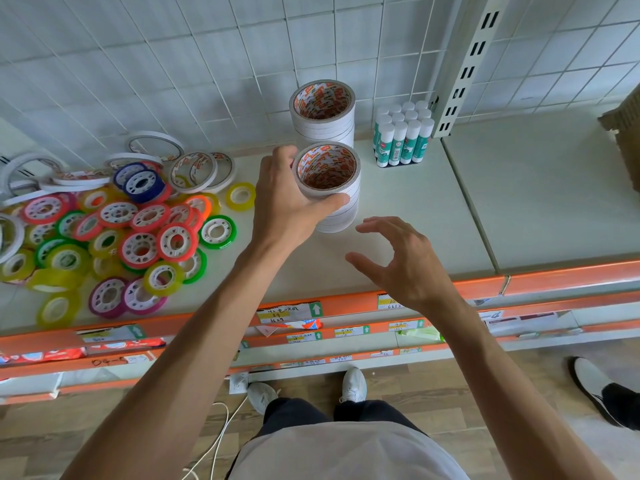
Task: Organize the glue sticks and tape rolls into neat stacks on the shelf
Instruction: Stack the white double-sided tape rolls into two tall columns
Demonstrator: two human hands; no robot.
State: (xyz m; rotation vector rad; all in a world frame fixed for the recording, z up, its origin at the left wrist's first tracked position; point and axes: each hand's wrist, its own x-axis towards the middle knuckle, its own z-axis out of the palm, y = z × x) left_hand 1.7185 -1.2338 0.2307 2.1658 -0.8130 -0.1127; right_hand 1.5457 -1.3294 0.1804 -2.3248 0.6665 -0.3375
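Two tall stacks of white tape rolls stand on the shelf (415, 202). My left hand (287, 199) grips the near stack (341, 216) round its upper part, thumb across the front. The far stack (325, 126) stands behind it by the wire grid wall. My right hand (398, 261) hovers just right of and below the near stack, fingers spread and loosely curled, holding nothing. A block of upright glue sticks (403, 136) with white caps stands to the right of the far stack. A loose pile of coloured tape rolls (138, 230) and thin white rolls (197, 168) lies on the left.
The shelf's orange front rail (346, 299) carries price labels, with lower shelves beneath. A slotted white upright (467, 71) rises beside the glue sticks. A cardboard box (623, 133) sits at far right. Another person's shoe (595, 386) is on the floor at right.
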